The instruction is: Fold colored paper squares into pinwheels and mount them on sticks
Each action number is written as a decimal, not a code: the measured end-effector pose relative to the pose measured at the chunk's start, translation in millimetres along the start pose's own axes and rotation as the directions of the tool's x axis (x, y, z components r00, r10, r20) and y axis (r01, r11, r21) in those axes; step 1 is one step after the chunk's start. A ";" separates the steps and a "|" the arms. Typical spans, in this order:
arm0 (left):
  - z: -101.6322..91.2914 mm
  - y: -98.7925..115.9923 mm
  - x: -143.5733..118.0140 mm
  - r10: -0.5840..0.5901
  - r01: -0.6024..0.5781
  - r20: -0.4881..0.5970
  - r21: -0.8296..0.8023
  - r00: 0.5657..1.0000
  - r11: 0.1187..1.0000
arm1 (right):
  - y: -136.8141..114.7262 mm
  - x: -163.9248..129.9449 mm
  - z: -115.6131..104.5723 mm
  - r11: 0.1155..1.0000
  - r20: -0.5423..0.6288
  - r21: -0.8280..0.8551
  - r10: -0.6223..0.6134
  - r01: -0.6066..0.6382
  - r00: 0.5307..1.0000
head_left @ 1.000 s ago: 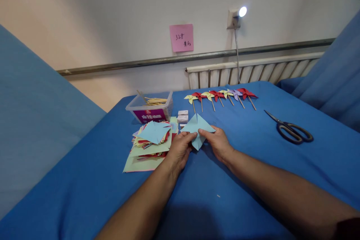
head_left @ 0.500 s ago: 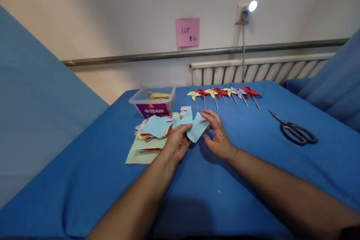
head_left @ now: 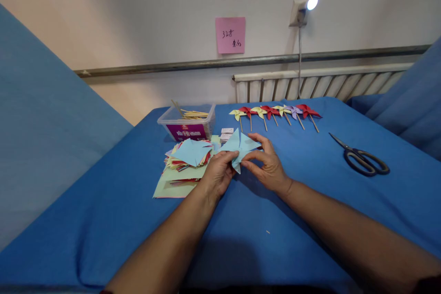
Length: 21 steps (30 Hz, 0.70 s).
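A: Blue cloth over table, pale wall behind w/ pink note, radiator, small lamp lit. Paper stack at left-centre, clear tub of sticks behind it, row of finished pinwheels at far edge, scissors well off to right.

B: Hands?

A: Left hand pinching lower-left part of light-blue paper piece, thumb on top. Right hand pinching same piece from right side, fingertips closed narrow on a flap. Piece held just above cloth, between both hands, just right of stack.

B: Step in hand, by judgement?

A: Looks like bringing cut corners of blue sheet toward centre, pinwheel-style. Not certain how many flaps already in; folds partly hidden by fingers.

B: Notes for doing it well?

A: Keep left pinch steady at centre so gathered tips don't spring back. Curl each corner w/ right fingertips, no hard crease — blades should stay rounded like finished ones. Take alternate corners only. Keep tips stacked squarely over centre. Hold piece clear of stack to avoid snagging loose sheets. Risk: thin paper tearing at cut ends if pulled too far.
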<state>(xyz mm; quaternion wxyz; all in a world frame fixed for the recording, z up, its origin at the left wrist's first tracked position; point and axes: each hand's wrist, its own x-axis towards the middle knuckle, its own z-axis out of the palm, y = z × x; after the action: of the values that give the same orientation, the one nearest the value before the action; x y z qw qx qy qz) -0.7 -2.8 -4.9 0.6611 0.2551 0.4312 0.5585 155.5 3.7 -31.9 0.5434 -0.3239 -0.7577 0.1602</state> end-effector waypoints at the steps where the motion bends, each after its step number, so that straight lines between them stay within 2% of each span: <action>1: 1.1 -0.2 -0.6 0.004 -0.004 0.003 0.006 1.000 1.000 | -0.4 0.4 0.3 1.000 -0.006 0.013 0.028 -0.028 1.000; 8: 7.1 -0.2 -5.3 -0.005 0.003 0.017 0.097 1.000 0.995 | 4.7 2.1 1.4 0.979 -0.077 0.109 0.183 -0.174 0.980; 21: 6.6 -1.8 -4.0 -0.025 0.023 0.014 0.131 1.000 0.991 | 6.8 4.6 2.8 0.976 -0.071 0.069 0.211 -0.206 0.975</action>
<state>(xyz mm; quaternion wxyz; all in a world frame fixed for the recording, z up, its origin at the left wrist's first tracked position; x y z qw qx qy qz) 5.9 -6.1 -1.9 0.6530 0.2971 0.4645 0.5192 154.1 12.1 -33.6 0.5623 -0.3907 -0.6926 0.2269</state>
